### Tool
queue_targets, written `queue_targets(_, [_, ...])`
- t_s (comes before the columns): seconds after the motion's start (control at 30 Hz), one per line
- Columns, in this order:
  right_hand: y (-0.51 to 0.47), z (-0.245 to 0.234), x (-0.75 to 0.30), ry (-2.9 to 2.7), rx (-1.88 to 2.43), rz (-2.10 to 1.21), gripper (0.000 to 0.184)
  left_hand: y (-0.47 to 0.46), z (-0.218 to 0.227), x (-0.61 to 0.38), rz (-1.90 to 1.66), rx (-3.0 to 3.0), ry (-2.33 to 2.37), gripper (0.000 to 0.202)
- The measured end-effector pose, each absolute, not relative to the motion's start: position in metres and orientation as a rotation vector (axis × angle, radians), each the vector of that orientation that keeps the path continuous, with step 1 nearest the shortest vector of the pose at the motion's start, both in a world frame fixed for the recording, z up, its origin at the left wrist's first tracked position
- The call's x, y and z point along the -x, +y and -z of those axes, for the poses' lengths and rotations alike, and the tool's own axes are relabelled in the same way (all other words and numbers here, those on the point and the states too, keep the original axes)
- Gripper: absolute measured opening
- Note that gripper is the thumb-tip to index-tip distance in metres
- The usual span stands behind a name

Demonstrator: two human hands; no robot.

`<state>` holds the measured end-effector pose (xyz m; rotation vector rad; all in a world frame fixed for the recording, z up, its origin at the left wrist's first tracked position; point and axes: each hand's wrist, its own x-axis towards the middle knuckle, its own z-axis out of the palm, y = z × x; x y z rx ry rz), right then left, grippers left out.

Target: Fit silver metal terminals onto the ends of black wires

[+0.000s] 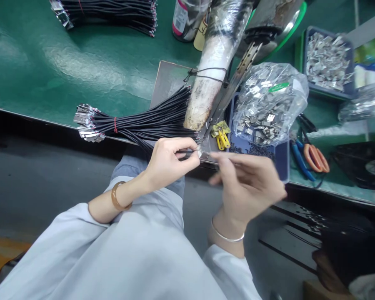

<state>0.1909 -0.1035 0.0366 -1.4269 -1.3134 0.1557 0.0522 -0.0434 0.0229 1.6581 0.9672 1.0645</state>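
Note:
My left hand [168,162] pinches the end of a thin black cable [187,152] at the bench's front edge. My right hand [246,183] is closed around a small silver metal shell [203,155] and holds it against that cable end. Just above lies a bundle of black cables [143,123], tied with a red band, with silver connectors at its left end. A plastic-wrapped machine arm [211,71] reaches down to a metal plate [167,81] beside the hands.
A clear bag of silver shells [268,104] rests in a blue tray [283,160]. Another blue tray of shells [328,62] sits far right. Yellow snips [221,139], orange scissors [315,158], a second cable bundle [112,14] and a bottle [183,18] lie on the green bench [50,62].

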Motion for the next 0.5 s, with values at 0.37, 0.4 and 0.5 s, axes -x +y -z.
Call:
queue_targets(0.37, [-0.101, -0.053, -0.273, -1.508, 2.043, 0.074, 0.014, -0.035, -0.006, -0.013, -1.199, -2.164, 0.91, 0.014])
queue_targets(0.4, [-0.091, -0.051, -0.279, -1.483, 2.171, 0.152, 0.021, -0.03, -0.004, -0.014, -1.177, -2.304, 0.96, 0.017])
queue_targets(0.5, [-0.059, -0.046, -0.284, -1.483, 2.42, 0.281, 0.027, -0.015, 0.002, -0.021, -1.05, -2.566, 1.093, 0.028])
